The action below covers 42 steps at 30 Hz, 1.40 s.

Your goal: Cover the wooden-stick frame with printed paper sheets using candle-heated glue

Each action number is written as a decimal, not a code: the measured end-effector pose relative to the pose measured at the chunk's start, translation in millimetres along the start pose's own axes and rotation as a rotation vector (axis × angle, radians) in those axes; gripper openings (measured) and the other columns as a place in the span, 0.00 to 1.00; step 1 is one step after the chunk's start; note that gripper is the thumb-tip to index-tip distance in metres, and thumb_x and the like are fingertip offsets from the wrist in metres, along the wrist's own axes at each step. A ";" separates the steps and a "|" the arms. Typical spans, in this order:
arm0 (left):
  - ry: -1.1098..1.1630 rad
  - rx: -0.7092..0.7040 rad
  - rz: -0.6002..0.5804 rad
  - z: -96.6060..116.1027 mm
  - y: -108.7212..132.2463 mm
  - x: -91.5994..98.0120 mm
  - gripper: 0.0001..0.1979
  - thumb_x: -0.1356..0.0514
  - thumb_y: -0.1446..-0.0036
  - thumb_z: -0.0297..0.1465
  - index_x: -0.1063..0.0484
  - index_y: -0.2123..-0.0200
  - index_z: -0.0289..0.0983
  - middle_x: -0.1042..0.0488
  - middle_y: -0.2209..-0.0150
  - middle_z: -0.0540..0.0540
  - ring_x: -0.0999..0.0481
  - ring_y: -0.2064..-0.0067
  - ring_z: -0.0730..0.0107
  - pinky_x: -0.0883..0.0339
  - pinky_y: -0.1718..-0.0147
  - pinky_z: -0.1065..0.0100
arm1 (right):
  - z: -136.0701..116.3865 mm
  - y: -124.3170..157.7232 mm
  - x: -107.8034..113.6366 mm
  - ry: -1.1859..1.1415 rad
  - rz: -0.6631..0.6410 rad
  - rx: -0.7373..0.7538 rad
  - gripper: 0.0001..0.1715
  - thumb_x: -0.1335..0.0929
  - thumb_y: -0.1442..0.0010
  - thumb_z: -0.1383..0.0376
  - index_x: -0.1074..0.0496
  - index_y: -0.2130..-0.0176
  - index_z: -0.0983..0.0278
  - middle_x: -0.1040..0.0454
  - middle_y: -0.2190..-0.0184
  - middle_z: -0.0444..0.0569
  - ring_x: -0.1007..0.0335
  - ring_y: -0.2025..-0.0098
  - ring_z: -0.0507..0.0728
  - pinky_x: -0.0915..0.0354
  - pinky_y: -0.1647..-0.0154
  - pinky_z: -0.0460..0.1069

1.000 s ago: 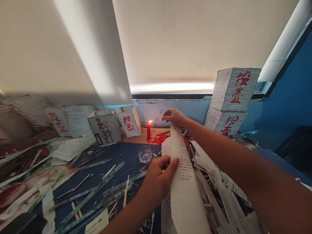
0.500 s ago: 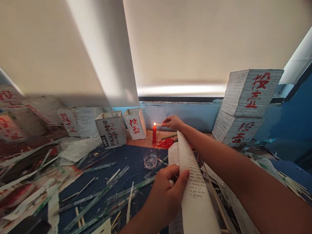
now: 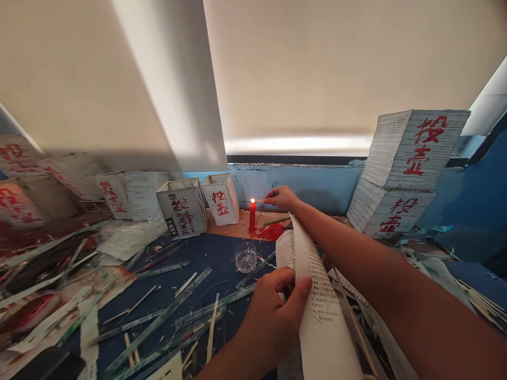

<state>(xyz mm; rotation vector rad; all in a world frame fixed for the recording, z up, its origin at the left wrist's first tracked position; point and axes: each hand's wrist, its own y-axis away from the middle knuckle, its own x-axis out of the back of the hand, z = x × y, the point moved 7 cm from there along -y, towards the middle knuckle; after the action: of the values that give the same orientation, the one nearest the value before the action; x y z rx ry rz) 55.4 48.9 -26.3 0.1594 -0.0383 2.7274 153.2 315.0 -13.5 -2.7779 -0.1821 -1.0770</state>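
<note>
My right hand (image 3: 282, 198) is stretched out to the back of the table, its fingertips pinching a thin stick (image 3: 260, 201). The stick's far end meets the flame on top of a lit red candle (image 3: 252, 217), which stands upright. Closer to me, my left hand (image 3: 279, 306) grips a curled sheet of printed paper (image 3: 317, 295) between thumb and fingers. Red wax or plastic (image 3: 273, 231) lies at the candle's foot. A small clear round dish (image 3: 246, 257) sits in front of the candle.
Paper-covered boxes with red characters stand along the back, such as a white box (image 3: 221, 199) and a stacked pair (image 3: 415, 153) at right. Clear plastic strips (image 3: 166, 301), sticks and paper scraps litter the dark blue tabletop (image 3: 214, 248). A pale blind (image 3: 297, 68) hangs behind.
The view has shifted slightly. Both hands keep their grips, and the stick stays at the candle flame.
</note>
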 end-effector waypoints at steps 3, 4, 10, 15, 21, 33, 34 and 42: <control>0.013 -0.011 0.013 1.1 0.6 0.6 0.22 0.40 0.41 0.50 0.27 0.75 0.37 0.31 0.76 0.47 0.36 0.75 0.69 0.43 0.77 0.67 | -0.6 2.7 0.3 0.007 -0.006 -0.006 0.14 0.31 0.33 0.60 0.27 0.50 0.65 0.24 0.53 0.51 0.24 0.57 0.57 0.26 0.57 0.55; 0.012 -0.010 0.017 0.8 0.7 0.7 0.22 0.41 0.41 0.50 0.27 0.75 0.37 0.31 0.76 0.47 0.36 0.75 0.68 0.43 0.77 0.67 | -0.9 3.4 0.0 0.009 -0.008 -0.009 0.14 0.31 0.33 0.60 0.27 0.51 0.66 0.24 0.53 0.51 0.24 0.58 0.57 0.26 0.58 0.55; -0.047 0.003 0.000 -2.2 0.8 0.3 0.23 0.42 0.40 0.50 0.27 0.74 0.37 0.30 0.75 0.47 0.35 0.74 0.68 0.42 0.77 0.67 | -2.7 4.4 -1.0 0.003 0.005 -0.010 0.15 0.31 0.33 0.60 0.27 0.50 0.66 0.24 0.53 0.51 0.24 0.57 0.57 0.26 0.57 0.56; -0.055 -0.013 0.008 -0.7 1.1 0.8 0.23 0.42 0.40 0.50 0.27 0.75 0.37 0.31 0.75 0.47 0.35 0.74 0.68 0.42 0.76 0.67 | -1.0 3.8 -1.1 0.000 -0.005 -0.011 0.14 0.31 0.33 0.60 0.27 0.50 0.65 0.24 0.53 0.51 0.24 0.57 0.57 0.26 0.57 0.55; -0.028 -0.009 -0.012 -0.9 0.4 -0.2 0.22 0.42 0.40 0.50 0.25 0.72 0.37 0.28 0.74 0.46 0.32 0.74 0.67 0.41 0.76 0.66 | 1.3 2.7 -2.5 -0.004 -0.015 -0.020 0.16 0.31 0.33 0.60 0.28 0.49 0.65 0.25 0.51 0.52 0.25 0.55 0.58 0.26 0.55 0.57; -0.054 -0.033 -0.001 -0.1 1.7 -0.2 0.22 0.43 0.37 0.48 0.26 0.72 0.36 0.29 0.73 0.46 0.32 0.73 0.68 0.41 0.76 0.67 | 4.3 1.3 -3.5 0.006 0.006 -0.017 0.15 0.31 0.33 0.60 0.27 0.50 0.65 0.25 0.52 0.51 0.25 0.55 0.58 0.26 0.56 0.56; -0.060 -0.038 0.004 0.0 1.7 0.2 0.22 0.43 0.37 0.48 0.26 0.72 0.36 0.29 0.73 0.46 0.33 0.73 0.68 0.41 0.76 0.67 | 4.7 0.8 -3.9 0.003 0.005 -0.015 0.15 0.31 0.33 0.60 0.27 0.50 0.65 0.25 0.52 0.51 0.25 0.55 0.58 0.26 0.56 0.56; -0.075 -0.050 0.012 -1.6 1.0 -0.5 0.21 0.43 0.37 0.47 0.28 0.73 0.36 0.32 0.74 0.48 0.35 0.73 0.69 0.44 0.76 0.68 | 8.0 -2.0 -7.0 -0.032 0.000 -0.003 0.15 0.31 0.33 0.60 0.27 0.50 0.66 0.24 0.52 0.51 0.24 0.57 0.58 0.26 0.57 0.55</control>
<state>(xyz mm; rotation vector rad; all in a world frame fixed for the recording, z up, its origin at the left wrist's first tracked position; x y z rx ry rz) 55.3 47.8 -28.0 0.2478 -0.1287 2.7286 153.0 318.1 -23.9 -2.7987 -0.1839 -1.0341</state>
